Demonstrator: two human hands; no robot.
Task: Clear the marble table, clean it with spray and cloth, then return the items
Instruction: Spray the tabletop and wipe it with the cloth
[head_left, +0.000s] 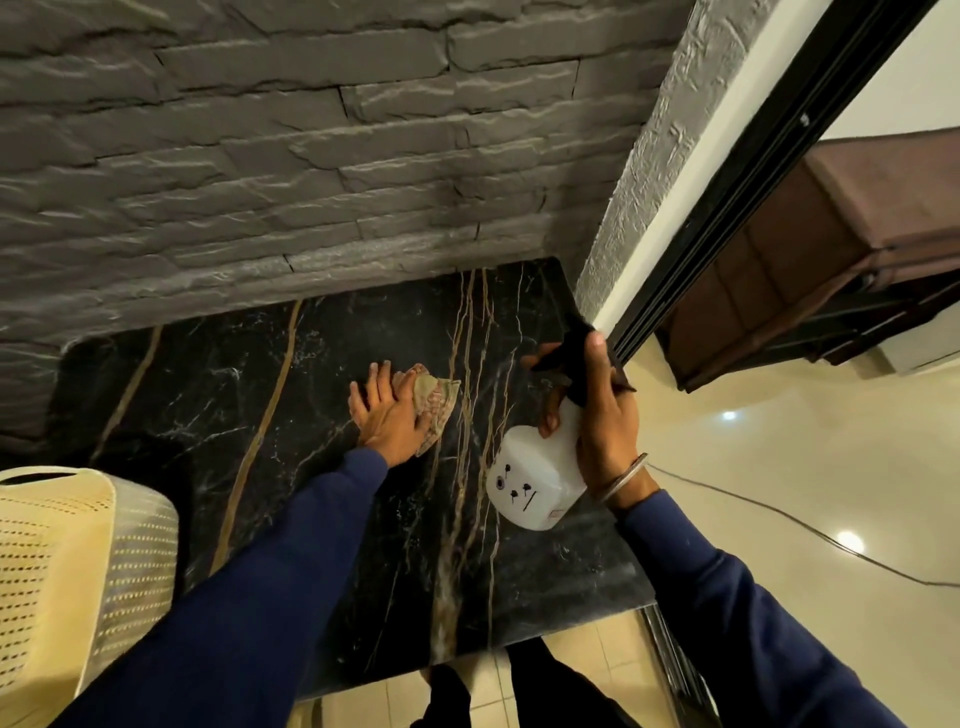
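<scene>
The surface (218, 405) is black marble streaked with tan-gold and thin white veins. The cloth (439, 397) is pale with a faded pinkish print. The spray bottle (540, 483) is white with a black head. The basket (78, 545) is cream with rows of perforations, and the sleeves (291, 561) are navy.

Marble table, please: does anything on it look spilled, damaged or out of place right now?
Nothing stands out. The left hand presses the cloth flat on the marble table, the right hand holds the spray bottle tilted above it, and no spill or chip shows.
</scene>
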